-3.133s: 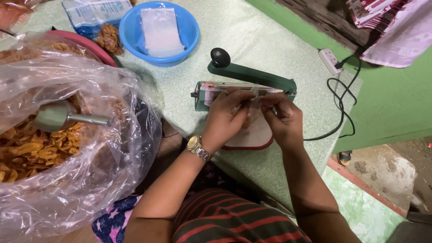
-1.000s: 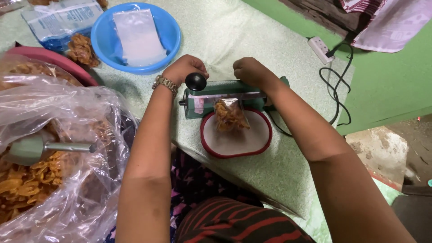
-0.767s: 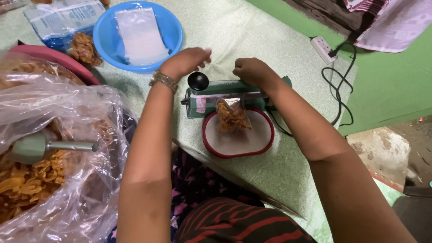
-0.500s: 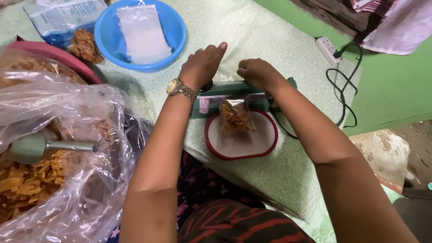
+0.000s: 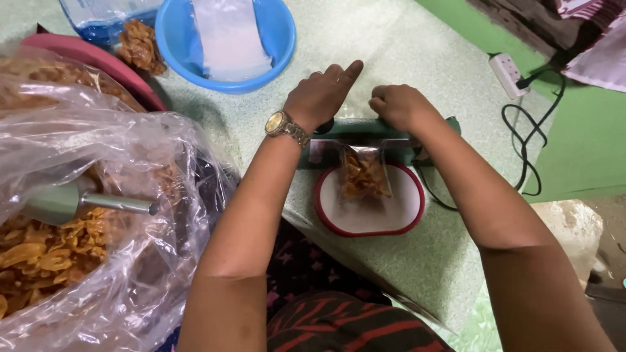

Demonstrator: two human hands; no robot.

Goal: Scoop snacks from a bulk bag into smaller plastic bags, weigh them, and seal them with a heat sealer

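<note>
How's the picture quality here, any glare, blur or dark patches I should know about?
Head view: soft, even light on the table; white glare streaks on the big clear plastic bag partly veil the chips inside; the left hand, right hand and small chip bag are fairly sharp; the lower right corner falls into shadow; the near forearms loom large from the wide lens.

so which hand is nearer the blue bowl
Left. The left hand presses on the green sealer just below the blue bowl; the right hand sits farther right on the sealer.
</note>
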